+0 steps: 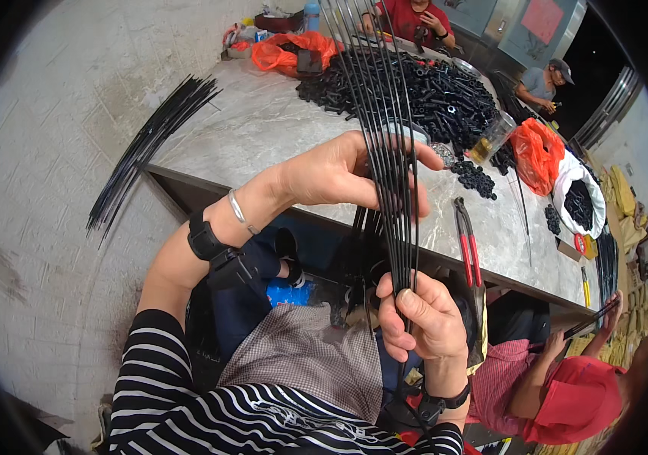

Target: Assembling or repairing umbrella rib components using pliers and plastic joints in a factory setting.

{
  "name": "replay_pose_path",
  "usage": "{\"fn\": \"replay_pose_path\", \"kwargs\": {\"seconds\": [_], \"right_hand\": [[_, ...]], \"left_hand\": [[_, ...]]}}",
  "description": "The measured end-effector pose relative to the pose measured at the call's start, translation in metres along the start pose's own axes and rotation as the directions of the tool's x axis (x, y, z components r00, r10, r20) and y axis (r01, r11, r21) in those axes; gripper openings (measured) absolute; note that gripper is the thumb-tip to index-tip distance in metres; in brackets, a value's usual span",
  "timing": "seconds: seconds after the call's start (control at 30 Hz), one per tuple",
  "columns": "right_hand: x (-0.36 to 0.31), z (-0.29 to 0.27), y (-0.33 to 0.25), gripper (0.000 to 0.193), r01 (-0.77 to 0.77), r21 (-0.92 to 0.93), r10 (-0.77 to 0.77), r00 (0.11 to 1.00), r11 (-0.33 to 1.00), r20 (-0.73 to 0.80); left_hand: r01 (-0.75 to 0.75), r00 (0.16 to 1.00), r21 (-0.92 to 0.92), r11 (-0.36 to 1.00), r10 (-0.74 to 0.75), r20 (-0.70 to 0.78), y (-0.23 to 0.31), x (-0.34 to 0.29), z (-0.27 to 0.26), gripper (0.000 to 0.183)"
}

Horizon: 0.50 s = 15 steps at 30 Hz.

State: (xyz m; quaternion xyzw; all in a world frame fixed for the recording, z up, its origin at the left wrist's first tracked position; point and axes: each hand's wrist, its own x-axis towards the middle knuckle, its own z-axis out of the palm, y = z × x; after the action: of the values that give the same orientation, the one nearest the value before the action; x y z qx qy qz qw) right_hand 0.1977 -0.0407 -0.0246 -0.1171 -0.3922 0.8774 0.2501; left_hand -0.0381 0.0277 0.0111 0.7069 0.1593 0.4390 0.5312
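A bundle of long, thin black rods stands nearly upright in front of me, fanning out toward the top. My left hand is closed around its middle, with the fingers partly hidden behind the rods. Lower down, my right hand grips the bundle, thumb across the front and fingers curled. Beside it on the table's edge lie pincers with red handles. Another bunch of black rods rests across the table's left corner, its ends hanging over the edge.
The grey marbled table carries a large heap of black tubular parts, a glass jar and small black rings. Orange plastic bags and a white sack stand around. A co-worker in red sits close on my right; two others are across the table.
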Motion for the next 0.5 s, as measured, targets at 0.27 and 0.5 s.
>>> {"fn": "replay_pose_path", "kwargs": {"seconds": [0.27, 0.5], "right_hand": [[-0.016, 0.004, 0.009, 0.027, 0.009, -0.093, -0.013, 0.999, 0.996, -0.046], [-0.03, 0.001, 0.018, 0.023, -0.033, -0.143, 0.032, 0.999, 0.989, -0.014]], "left_hand": [[-0.014, 0.998, 0.309, 0.951, 0.035, -0.061, 0.006, -0.007, 0.015, 0.035], [-0.204, 0.956, 0.508, 0.837, 0.281, -0.08, 0.004, -0.012, 0.038, 0.02]]}}
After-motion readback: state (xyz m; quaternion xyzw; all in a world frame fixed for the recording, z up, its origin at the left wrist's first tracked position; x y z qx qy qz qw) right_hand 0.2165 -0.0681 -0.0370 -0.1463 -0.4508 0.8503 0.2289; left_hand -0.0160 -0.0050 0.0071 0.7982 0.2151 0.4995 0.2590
